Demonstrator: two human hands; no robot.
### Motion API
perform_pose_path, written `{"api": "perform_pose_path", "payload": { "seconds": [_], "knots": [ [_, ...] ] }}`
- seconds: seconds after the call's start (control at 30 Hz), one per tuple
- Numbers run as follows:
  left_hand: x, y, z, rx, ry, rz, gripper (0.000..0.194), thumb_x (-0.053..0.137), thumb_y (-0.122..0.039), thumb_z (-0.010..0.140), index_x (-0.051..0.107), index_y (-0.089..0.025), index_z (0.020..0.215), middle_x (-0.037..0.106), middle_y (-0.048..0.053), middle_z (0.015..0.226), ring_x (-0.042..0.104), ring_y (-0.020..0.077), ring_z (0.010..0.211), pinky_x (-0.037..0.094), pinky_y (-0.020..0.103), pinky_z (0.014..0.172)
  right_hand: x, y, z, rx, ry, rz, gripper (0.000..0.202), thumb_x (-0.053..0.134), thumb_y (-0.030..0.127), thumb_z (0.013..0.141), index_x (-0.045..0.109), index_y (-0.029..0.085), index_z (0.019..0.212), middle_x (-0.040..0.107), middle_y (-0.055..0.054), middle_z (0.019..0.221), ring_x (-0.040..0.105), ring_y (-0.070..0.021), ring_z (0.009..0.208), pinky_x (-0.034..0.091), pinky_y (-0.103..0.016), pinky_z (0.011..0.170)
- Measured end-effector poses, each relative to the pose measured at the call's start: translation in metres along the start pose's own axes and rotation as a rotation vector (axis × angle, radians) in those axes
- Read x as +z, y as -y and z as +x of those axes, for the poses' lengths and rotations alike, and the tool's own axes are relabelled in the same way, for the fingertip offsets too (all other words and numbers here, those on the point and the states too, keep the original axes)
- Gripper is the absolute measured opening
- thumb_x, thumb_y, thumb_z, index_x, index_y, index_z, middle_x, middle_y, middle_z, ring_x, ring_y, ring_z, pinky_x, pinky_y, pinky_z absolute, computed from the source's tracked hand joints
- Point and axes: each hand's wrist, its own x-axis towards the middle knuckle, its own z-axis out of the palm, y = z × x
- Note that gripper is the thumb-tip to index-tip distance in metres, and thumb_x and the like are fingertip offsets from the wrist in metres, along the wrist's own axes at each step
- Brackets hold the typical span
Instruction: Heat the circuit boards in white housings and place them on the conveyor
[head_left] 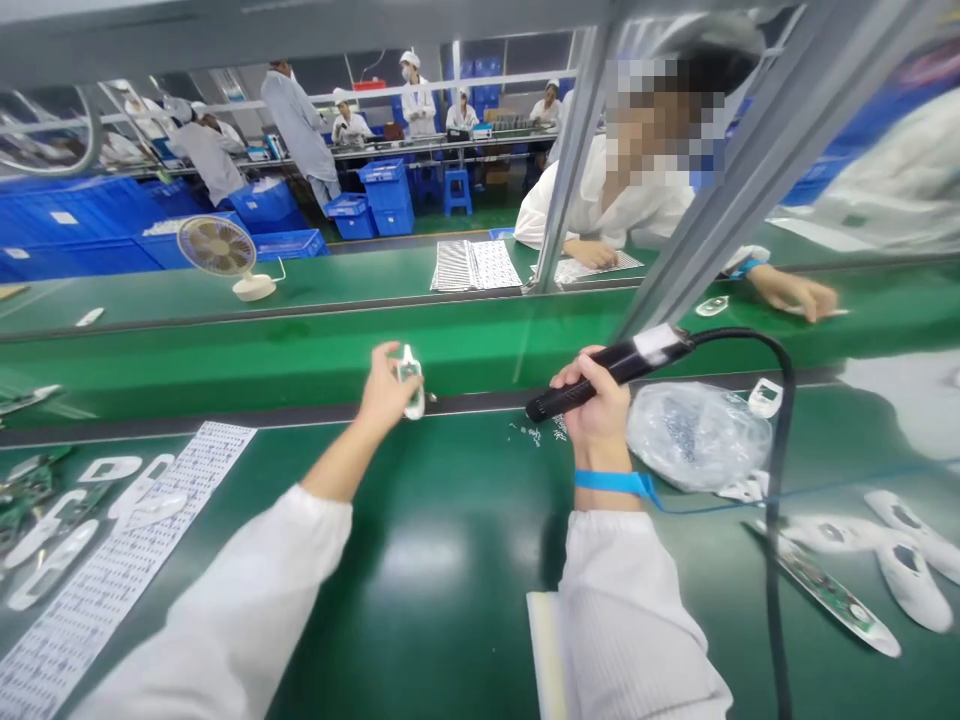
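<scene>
Hands: left hand (384, 388) pinching a white casing (411, 382); right hand (594, 402) fisted round a black driver (600, 372).
Centre frame, above green desk (450, 540); likely best done with driver tip square, casing steady.

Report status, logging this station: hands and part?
Left hand holds small white plastic casing. Right hand grips black corded electric screwdriver. Loose screws between.
</scene>
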Motion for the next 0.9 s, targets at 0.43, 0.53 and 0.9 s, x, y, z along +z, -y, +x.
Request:
{"api": "perform_pose_path", "payload": {
  "seconds": [0.43,0.53,0.9],
  "knots": [
    [0.008,0.007,-0.120,0.249,0.076,0.429,0.023,0.062,-0.044,0.093,0.061,-0.022,0.086,0.068,0.005,0.090,0.060,0.0262,0.088,0.042,0.039,0.077,0.082,-0.007,-0.063,0.042,0.443,-0.248,0.017,0.077,0.022,0.075,0.063,0.021,0.086,0.056,0.007,0.053,0.054,-0.0132,0.044,0.045,-0.027,0.048],
    [0.007,0.010,-0.118,0.395,0.259,0.345,0.022,0.065,-0.041,0.092,0.063,-0.023,0.104,0.069,0.005,0.106,0.060,0.0254,0.099,0.043,0.040,0.085,0.085,-0.011,-0.071,0.091,0.483,-0.271,0.017,0.077,0.022,0.076,0.063,0.021,0.086,0.057,0.006,0.055,0.054,-0.0129,0.044,0.045,-0.027,0.049],
    [0.014,0.018,-0.115,0.423,0.404,0.296,0.018,0.066,-0.038,0.092,0.065,-0.020,0.091,0.064,0.004,0.097,0.057,0.0216,0.087,0.045,0.036,0.079,0.082,-0.024,-0.074,0.165,0.518,-0.320,0.017,0.077,0.023,0.076,0.063,0.021,0.086,0.056,0.006,0.054,0.053,-0.0135,0.044,0.045,-0.027,0.048]
  ]
}}
